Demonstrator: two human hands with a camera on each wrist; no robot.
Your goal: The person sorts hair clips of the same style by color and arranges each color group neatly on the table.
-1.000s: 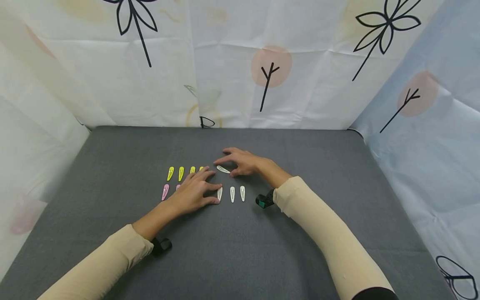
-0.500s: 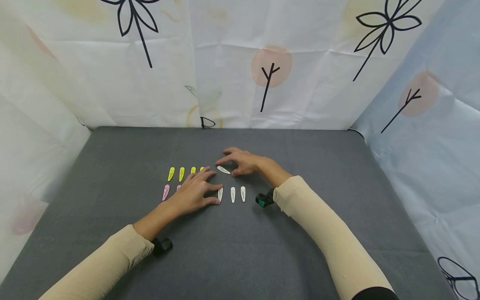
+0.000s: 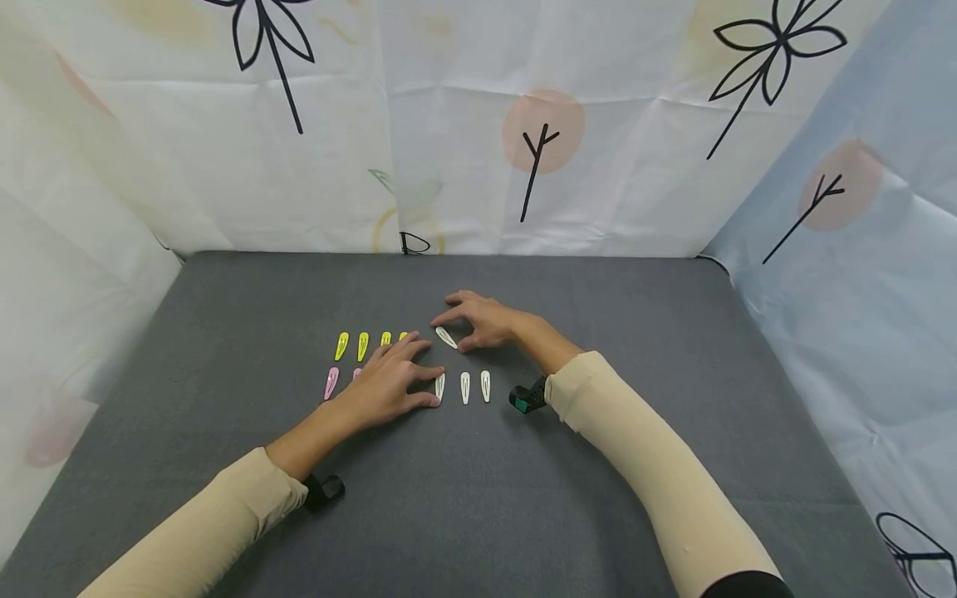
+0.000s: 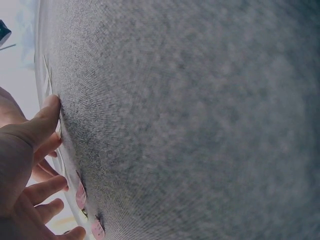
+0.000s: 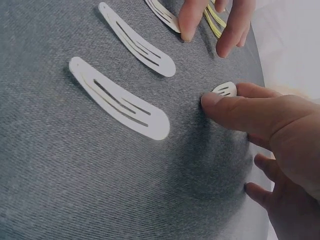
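In the head view, several snap hair clips lie on a grey table. My left hand point(image 3: 385, 382) holds a white hair clip point(image 3: 439, 387) lengthwise, its index finger at the wide end and its thumb at the narrow end. Farther back, my right hand point(image 3: 482, 322) pinches another white hair clip point(image 3: 446, 337), tilted, between thumb and index finger. In the right wrist view, most of this white clip point(image 5: 226, 90) is hidden behind the right thumb. Two loose white hair clips, one left point(image 3: 465, 388) and one right point(image 3: 486, 386), lie beside the left hand's clip.
Yellow hair clips point(image 3: 341, 346) form a row at the back left, partly covered by the left hand. Pink hair clips point(image 3: 331, 384) lie in front of them, also partly covered. A patterned cloth point(image 3: 463, 166) hangs behind the grey table point(image 3: 478, 515).
The tilted white hair clip at my right hand has turned a little, closer to pointing straight away from me. My left hand and the other clips stay put.
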